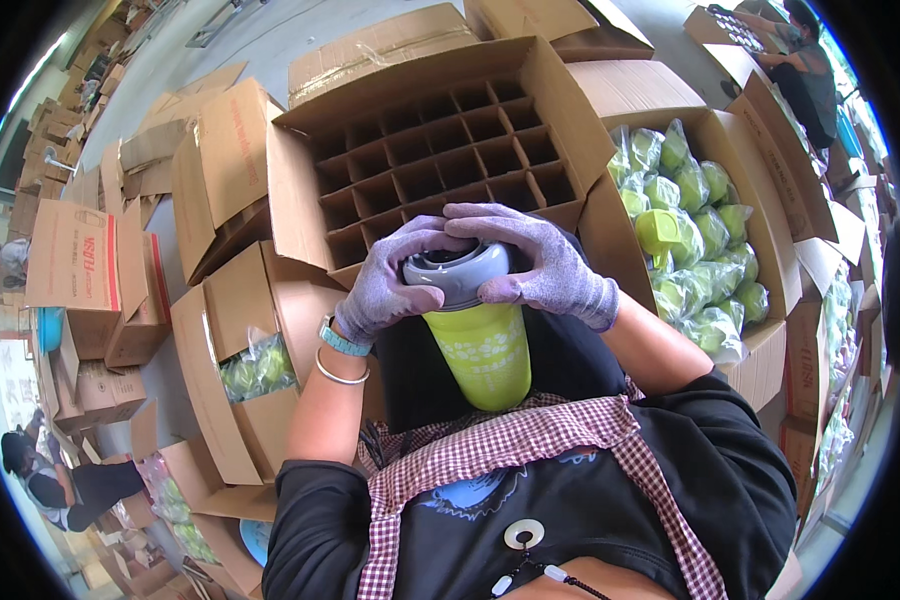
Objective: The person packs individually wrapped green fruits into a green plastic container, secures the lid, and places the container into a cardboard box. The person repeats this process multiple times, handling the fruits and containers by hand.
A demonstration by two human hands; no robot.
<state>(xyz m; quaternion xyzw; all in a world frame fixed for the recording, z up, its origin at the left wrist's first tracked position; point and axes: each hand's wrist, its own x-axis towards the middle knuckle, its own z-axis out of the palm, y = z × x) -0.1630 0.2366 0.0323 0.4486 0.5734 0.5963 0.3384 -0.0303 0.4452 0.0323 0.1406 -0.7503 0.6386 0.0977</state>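
Both gloved hands grip the grey collar [471, 274] at the top of a lime-green vacuum flask [480, 349] printed with a pale pattern. The flask leans across my lap, its base towards my apron [510, 427]. My left hand [394, 279] curls around one side of the collar, fingers over the top edge. On the other side my right hand [529, 262] has its thumb against the collar and its fingers across the top. Dark space shows inside the collar; the fingers partly hide it. Just beyond my hands stands an open carton [296, 202] with cardboard dividers [450, 161].
To the right, an open carton [769, 345] holds several bagged green parts, with a loose green cup-like piece [656, 232] on top. A half-closed carton [221, 420] at left shows more bagged green parts [259, 367]. Other people sit among cartons at both sides.
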